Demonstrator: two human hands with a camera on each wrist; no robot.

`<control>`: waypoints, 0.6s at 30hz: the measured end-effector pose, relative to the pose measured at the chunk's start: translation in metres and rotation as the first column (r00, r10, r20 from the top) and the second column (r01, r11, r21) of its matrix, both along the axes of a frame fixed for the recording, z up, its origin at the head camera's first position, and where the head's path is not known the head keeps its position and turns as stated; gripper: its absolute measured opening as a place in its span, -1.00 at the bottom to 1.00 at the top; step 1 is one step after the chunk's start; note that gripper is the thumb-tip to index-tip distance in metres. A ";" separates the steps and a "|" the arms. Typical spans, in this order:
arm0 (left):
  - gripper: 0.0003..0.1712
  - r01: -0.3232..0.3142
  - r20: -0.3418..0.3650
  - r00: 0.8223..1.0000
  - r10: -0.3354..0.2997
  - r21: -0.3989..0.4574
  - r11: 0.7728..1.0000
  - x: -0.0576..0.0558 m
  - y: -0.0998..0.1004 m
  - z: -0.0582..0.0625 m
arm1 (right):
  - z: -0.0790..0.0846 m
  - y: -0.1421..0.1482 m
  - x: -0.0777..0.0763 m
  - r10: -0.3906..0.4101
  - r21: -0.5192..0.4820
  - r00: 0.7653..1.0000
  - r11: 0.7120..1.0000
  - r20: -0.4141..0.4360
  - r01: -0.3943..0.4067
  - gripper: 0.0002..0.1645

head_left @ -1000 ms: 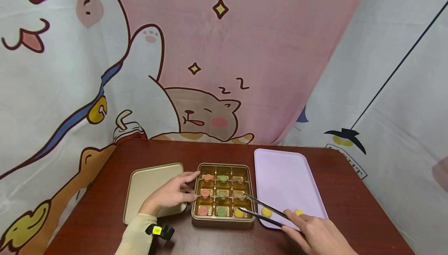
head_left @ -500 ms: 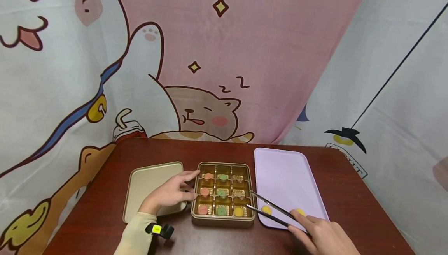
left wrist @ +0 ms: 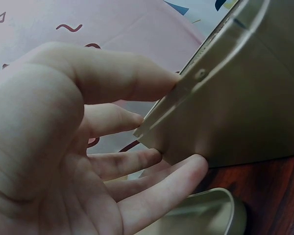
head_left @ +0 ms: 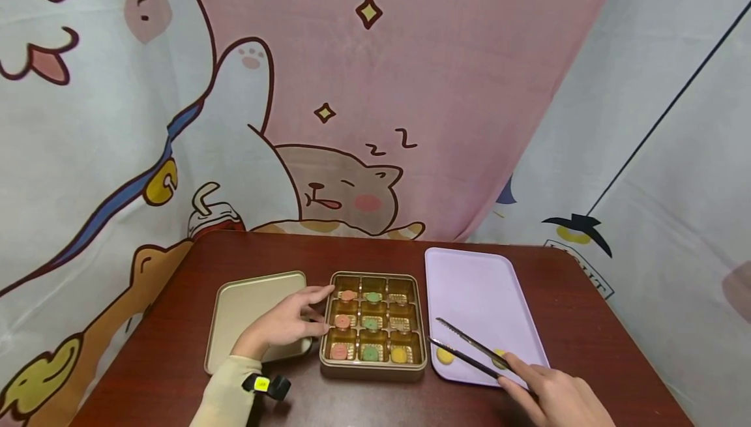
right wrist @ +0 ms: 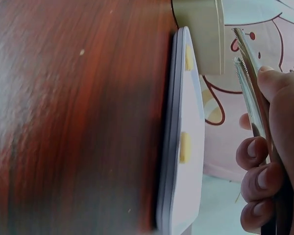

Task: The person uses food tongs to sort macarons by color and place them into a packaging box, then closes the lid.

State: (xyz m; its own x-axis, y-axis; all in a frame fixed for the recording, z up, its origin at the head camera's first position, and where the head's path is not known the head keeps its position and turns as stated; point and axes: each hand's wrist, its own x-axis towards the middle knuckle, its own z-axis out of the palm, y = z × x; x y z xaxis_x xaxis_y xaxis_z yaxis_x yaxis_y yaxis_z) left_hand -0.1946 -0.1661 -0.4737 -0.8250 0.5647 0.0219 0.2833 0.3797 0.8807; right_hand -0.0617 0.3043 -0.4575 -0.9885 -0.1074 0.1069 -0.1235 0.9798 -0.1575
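Right hand (head_left: 554,393) is gripping parted, empty tongs (head_left: 472,363); left hand (head_left: 287,323), fingers spread, is touching the tin (head_left: 372,372); filling is seemingly calling for pinching the tray (head_left: 472,283)'s left yellow piece (head_left: 444,357).

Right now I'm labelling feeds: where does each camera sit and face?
Head: on the head, facing forward and down at the table; left hand, right hand and one sleeve show.
Left wrist: on that wrist, facing the gold box; the left hand shows, touching it.
Right wrist: on that wrist, facing along the tongs and purple tray; the right hand shows.
Shared: head and right wrist both show tongs, tray and two yellow pieces.
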 end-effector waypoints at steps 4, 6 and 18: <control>-0.04 0.008 -0.043 0.999 -0.010 -0.034 0.999 -0.001 0.001 0.000 | -0.001 0.005 -0.004 -0.052 0.011 0.991 0.999 0.121 0.051 -0.31; -0.04 0.007 -0.044 0.999 -0.009 -0.036 0.999 -0.001 0.000 0.000 | -0.002 0.007 -0.006 -0.067 0.022 0.984 0.998 0.163 0.065 -0.29; -0.04 0.000 -0.034 0.999 -0.002 -0.037 0.999 0.000 0.000 0.001 | -0.015 0.016 -0.009 -0.064 0.079 0.960 0.996 0.273 0.044 -0.25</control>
State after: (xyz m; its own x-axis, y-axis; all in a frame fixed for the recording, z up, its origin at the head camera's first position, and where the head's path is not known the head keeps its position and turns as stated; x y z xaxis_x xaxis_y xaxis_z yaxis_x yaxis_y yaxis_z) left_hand -0.1946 -0.1659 -0.4728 -0.8235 0.5666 0.0291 0.3134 0.4115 0.8558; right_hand -0.0710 0.3207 -0.4725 -0.9831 -0.0507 -0.1757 -0.0320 0.9937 -0.1074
